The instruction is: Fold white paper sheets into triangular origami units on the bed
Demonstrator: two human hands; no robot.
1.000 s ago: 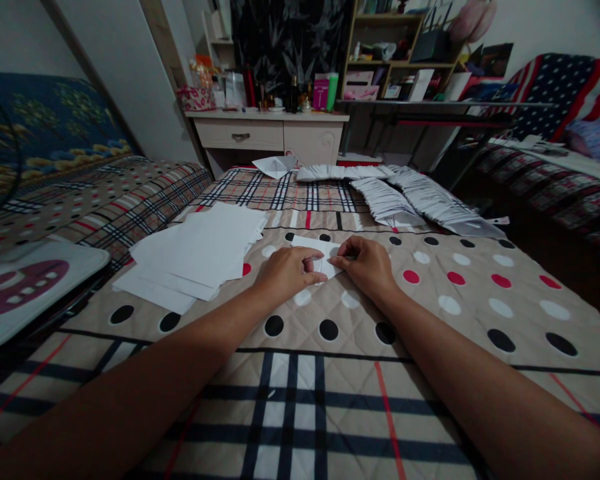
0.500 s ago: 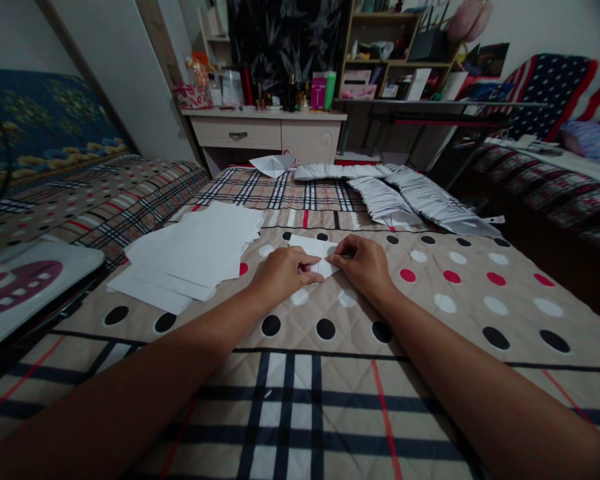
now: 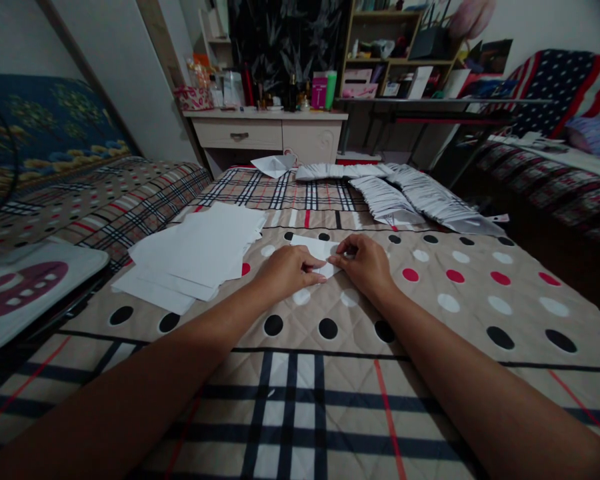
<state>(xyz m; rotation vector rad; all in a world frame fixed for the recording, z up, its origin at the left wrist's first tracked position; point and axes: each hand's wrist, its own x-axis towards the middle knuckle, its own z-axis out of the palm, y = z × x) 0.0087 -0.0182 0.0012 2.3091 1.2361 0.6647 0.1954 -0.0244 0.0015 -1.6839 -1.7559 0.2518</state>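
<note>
A small piece of white paper, which looks folded, lies on the dotted bedspread between my hands. My left hand pinches its left and near side between thumb and fingers. On the paper's right side my right hand grips with thumb and forefinger, the other fingers curled in. Parts of the paper are hidden under both hands. To the left of my left hand is a loose stack of white paper sheets, fanned unevenly.
Rows of folded white papers stretch across the far right of the bed. Beside them at the back rests a single folded paper. A white folding table stands at the left edge. Beyond the bed is a white dresser crowded with bottles.
Both hands keep their hold on the paper. My left thumb and fingers have shifted very slightly; the whole view has moved a little.
</note>
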